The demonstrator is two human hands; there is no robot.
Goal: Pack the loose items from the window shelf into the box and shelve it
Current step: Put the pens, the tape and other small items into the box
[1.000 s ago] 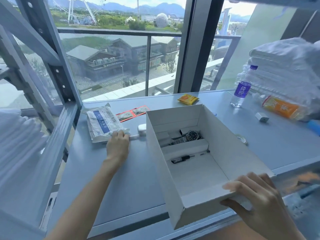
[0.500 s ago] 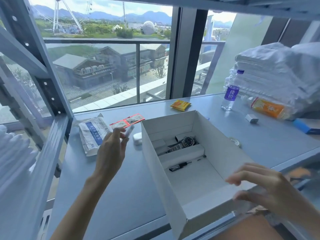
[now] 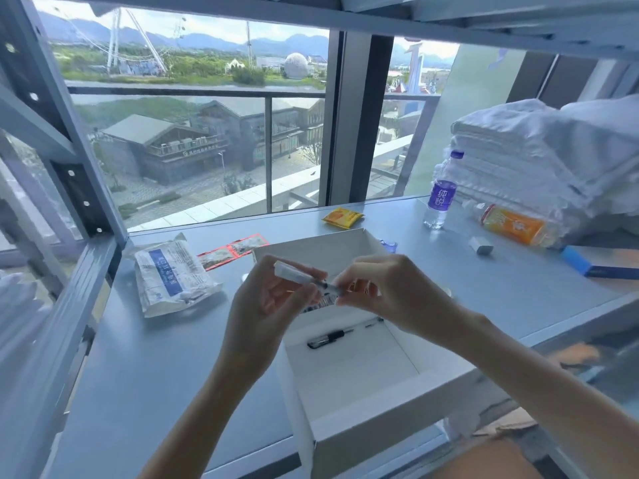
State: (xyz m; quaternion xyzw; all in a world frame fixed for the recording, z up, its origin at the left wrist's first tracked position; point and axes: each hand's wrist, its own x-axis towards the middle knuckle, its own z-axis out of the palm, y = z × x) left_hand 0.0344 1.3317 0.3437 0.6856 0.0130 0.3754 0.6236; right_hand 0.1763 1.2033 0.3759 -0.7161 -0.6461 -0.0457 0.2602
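Packing step: white-capped pen (image 3: 301, 275) pinched between left hand (image 3: 268, 302) and right hand (image 3: 392, 293) above box (image 3: 366, 425); next calls for release inside.

The white pen (image 3: 300, 276) is tilted, pinched at both ends by fingers (image 3: 352, 279). The open white box (image 3: 352, 371) sits under them.

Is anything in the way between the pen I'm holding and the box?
Nothing visible. The left hand and right hand hold the pen above the box, whose top is open.
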